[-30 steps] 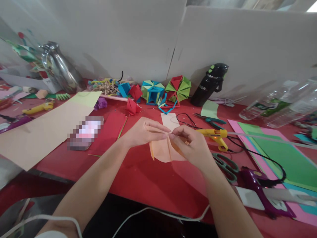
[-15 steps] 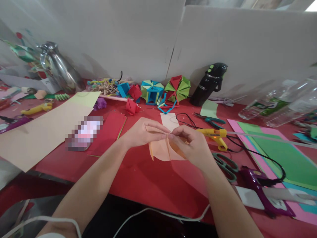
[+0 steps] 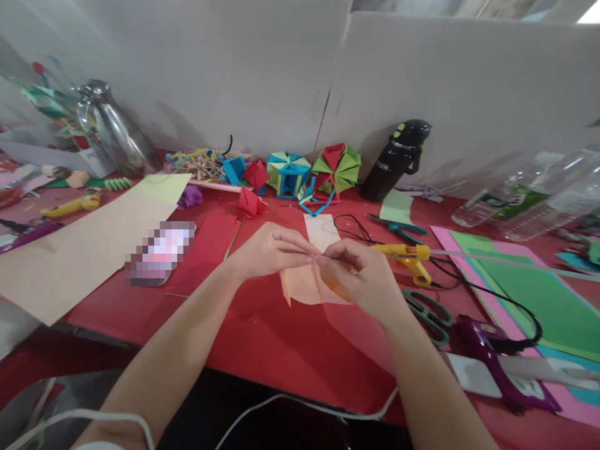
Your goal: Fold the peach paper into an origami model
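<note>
Both hands meet over the red table around a folded piece of pale orange paper (image 3: 302, 284). My left hand (image 3: 272, 250) pinches its upper edge, fingers stretched together above the thumb. Close against those fingertips, my right hand (image 3: 359, 269) pinches the same edge between thumb and forefinger. Below the fingers the paper hangs in creased panels, with a darker orange flap at each side. The fingertips cover the top fold. Just behind the hands lies a white paper strip (image 3: 321, 230).
Right of my hands are a yellow glue gun (image 3: 407, 253), scissors (image 3: 429, 315), a purple glue gun (image 3: 499, 362) and coloured sheets (image 3: 525, 287). A phone (image 3: 162, 253) and beige paper (image 3: 79, 250) lie left. Folded paper shapes (image 3: 288, 175) and a black bottle (image 3: 396, 159) stand behind.
My right fingertips have shifted very slightly along the paper's upper edge, closer against the left ones. Otherwise the hands and the paper stay in place.
</note>
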The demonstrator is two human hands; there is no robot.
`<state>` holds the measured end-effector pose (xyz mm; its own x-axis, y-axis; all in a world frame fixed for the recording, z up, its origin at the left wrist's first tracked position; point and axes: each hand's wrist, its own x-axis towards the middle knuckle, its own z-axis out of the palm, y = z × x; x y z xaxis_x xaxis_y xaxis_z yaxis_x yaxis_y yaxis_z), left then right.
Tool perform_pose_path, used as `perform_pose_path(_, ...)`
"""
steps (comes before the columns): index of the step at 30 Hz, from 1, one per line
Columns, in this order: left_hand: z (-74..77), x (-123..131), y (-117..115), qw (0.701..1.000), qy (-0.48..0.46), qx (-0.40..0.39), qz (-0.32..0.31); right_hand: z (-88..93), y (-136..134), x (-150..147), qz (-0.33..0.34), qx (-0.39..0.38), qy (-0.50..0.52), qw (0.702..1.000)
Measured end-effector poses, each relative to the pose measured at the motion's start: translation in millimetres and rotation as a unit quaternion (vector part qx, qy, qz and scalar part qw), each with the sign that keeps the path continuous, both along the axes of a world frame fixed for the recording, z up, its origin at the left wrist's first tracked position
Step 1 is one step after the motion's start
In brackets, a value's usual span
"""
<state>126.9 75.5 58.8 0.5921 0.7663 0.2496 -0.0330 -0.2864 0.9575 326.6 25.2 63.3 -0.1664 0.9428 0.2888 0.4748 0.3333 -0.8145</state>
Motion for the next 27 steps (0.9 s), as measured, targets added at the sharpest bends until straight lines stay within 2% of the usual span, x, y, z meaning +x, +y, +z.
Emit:
perform_pose_path(10, -0.5, -2.1, 1.5, 1.000, 0.000, -0.003, -0.010, 2.3, -1.5, -1.0, -0.004, -0.024, 0.034, 0.999)
perform_pose_path(27, -0.8, 0.9, 0.0, 1.000, 0.016, -0.001, 0.025, 3.6, -4.1, -3.9, -0.017, -0.018, -0.009, 1.000)
